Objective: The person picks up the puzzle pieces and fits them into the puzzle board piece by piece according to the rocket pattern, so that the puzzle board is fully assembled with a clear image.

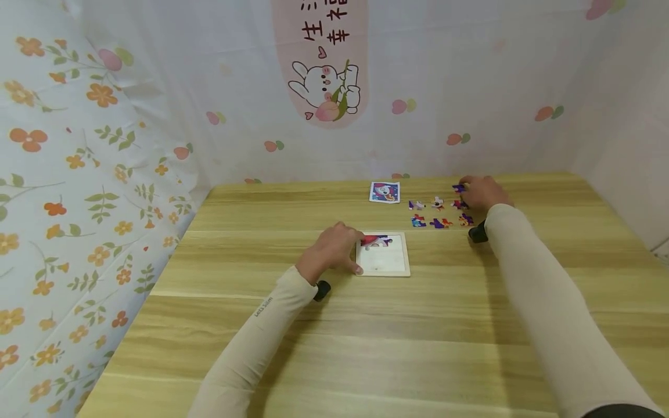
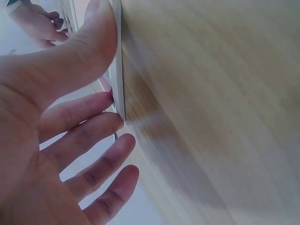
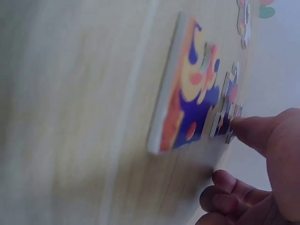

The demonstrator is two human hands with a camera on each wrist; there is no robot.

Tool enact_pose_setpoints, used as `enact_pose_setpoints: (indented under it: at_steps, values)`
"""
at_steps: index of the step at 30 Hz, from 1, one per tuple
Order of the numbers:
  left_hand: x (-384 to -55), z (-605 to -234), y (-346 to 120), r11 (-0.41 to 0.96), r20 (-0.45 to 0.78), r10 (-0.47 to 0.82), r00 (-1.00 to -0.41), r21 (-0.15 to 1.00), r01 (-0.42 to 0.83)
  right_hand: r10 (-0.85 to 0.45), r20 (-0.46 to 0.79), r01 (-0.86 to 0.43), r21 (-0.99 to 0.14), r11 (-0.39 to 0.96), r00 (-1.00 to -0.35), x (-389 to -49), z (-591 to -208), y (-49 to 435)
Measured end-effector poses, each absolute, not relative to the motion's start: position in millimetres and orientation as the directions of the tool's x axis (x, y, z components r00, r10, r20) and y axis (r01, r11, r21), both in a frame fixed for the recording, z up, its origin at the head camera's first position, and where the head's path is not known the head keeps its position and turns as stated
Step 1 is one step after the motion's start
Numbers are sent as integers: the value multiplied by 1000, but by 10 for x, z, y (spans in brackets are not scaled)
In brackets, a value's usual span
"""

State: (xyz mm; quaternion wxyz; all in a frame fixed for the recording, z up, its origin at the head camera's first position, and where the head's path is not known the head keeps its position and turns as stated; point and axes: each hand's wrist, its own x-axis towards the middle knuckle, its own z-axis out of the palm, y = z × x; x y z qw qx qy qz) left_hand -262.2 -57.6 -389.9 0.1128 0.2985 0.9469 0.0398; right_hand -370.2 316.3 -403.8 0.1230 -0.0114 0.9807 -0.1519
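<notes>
- Cloth walls: a white hanging [image 1: 444, 69] with rabbit motif and lettering stands behind, the lettering cut off by the upper edge; a floral cloth [image 1: 101, 209] hangs at the left.
- Tabletop [image 1: 366, 354]: pale, wood-grained boards, their near part running out of the frame; soft shadows lie beside both arms.
- Sleeves: cream, on the left arm [image 1: 253, 342] and right arm [image 1: 543, 296], both cut off below; a dark object intrudes at the lower right edge.
- Left hand [image 1: 333, 248]: fingers spread, thumb and foremost fingertips resting on the tray's left rim, part of which they hide.
- Right hand [image 1: 485, 194]: reaches to the far right of the loose pieces; thumb and forefinger stand apart, the other fingers loosely bent. In the blurred right wrist view the thumb tip appears to touch a purple piece.
- Puzzle tray [image 1: 387, 264]: flat on the table, white inside; a red, white and purple picture section [image 1: 375, 241] fills part of its far side.
- Picture card [image 1: 384, 192]: lies beyond the tray, just left of the pieces.
- Loose puzzle pieces [image 1: 441, 223]: right of the tray, spaced in rough rows; those beside the right hand are partly overlapped.
</notes>
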Motion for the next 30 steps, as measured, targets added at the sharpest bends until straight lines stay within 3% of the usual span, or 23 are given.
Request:
enact_pose_setpoints:
  at_steps: [4, 17, 25, 30]
  values:
    - [-2623, -3910, -559, 821, -186, 571, -800, 128, 556, -55, -212, 10, -294, 956, -976, -3714, -4050, 3145]
    - [-2628, -3915, -551, 825, -193, 565, -803, 127, 550, 52, 51, 26, -418, 908, -997, -3632, -4130, 3405]
    - [-2627, -3917, -554, 824, -184, 566, -803, 139, 549, 165, 140, 37, -640, 767, -976, -3450, -4084, 3333]
    - [-2625, -3917, -549, 823, -181, 568, -803, 140, 551, 165, 151, 15, -693, 721, -975, -3379, -4063, 3231]
